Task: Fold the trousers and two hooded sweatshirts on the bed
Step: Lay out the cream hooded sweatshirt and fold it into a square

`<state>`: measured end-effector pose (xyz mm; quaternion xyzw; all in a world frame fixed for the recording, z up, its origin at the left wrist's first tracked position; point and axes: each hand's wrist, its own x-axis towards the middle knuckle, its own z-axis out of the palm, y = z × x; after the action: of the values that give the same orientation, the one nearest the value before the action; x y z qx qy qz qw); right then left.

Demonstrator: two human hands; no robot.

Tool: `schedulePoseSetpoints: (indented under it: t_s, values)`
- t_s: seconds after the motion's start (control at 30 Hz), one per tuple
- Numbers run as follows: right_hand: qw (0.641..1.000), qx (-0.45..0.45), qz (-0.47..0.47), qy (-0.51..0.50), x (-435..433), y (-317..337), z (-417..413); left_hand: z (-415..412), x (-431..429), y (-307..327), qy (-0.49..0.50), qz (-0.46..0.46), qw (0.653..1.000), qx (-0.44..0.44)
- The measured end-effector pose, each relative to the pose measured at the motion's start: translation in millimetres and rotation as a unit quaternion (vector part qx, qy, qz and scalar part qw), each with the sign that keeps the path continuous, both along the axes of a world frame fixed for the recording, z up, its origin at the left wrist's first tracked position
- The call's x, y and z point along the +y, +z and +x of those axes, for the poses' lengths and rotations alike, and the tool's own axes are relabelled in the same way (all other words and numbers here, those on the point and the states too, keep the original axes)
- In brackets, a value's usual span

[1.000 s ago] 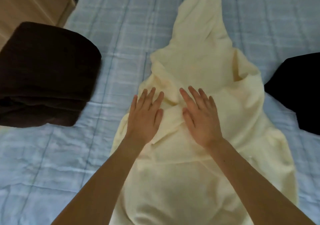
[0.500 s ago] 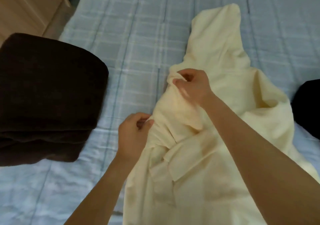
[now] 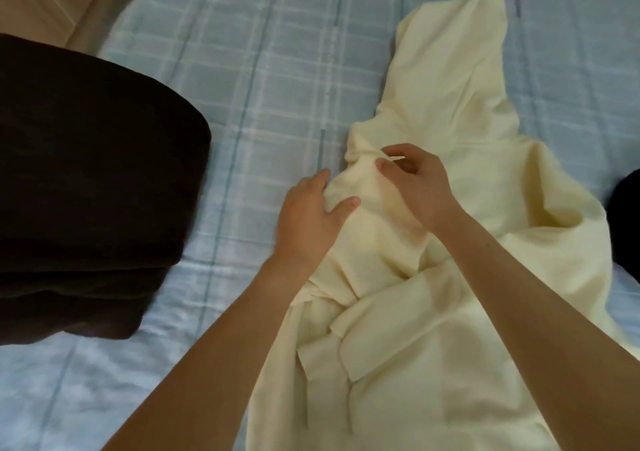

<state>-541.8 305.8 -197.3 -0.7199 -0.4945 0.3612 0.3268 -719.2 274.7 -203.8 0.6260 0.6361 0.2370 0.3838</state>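
A pale cream-yellow fleece hooded sweatshirt [image 3: 446,111] lies on a light blue plaid bedsheet [image 3: 263,69]; left of the sweatshirt, a dark brown folded garment [image 3: 86,180].

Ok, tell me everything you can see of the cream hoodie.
The cream hoodie looks like soft fleece, lying lengthwise on the checked blue bed, hood pointing away, body rumpled and creased. The left hand grips its bunched edge; the right hand pinches a fold beside it.

Cream sweatshirt [image 3: 446,111] — soft matt fleece, checked cotton bedsheet [image 3: 263,69] (lightly creased), dark garment [image 3: 86,180] — matt.
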Motion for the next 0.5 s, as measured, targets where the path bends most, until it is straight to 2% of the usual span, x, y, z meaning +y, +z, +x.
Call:
schedulePoseSetpoints:
  t_s: [0.1, 0.17, 0.23, 0.3, 0.37, 0.43, 0.5]
  values:
    - [0.998, 0.012, 0.054, 0.013, 6.6, 7.7, -7.3, 0.5, 16.7, 5.1, 0.111, 0.040, 0.987, -0.106]
    - [0.994, 0.035, 0.096, 0.032, 15.4, 16.6, -19.2, -10.6, 18.2, 10.7, 0.177, 0.056, 0.972, -0.141]
    - [0.991, 0.053, 0.098, 0.074, 23.7, 15.8, -34.9, -21.6, 15.8, 5.7, 0.217, 0.056, 0.963, -0.153]
    - [0.990, 0.034, 0.070, 0.118, 28.8, 1.7, -44.4, -28.2, 15.1, -5.1, 0.236, 0.043, 0.964, -0.117]
    - [0.986, -0.065, 0.048, 0.142, 26.3, -7.8, -44.4, -28.2, 13.7, -13.6, 0.210, 0.054, 0.976, -0.027]
    - [0.973, -0.160, 0.100, 0.133, 11.2, -2.1, -37.4, -20.1, 11.9, -10.8, 0.152, 0.125, 0.978, 0.066]
    - [0.955, -0.223, 0.159, 0.112, -19.5, 7.2, -30.0, -7.0, 9.3, -2.3, 0.036, 0.209, 0.969, 0.124]
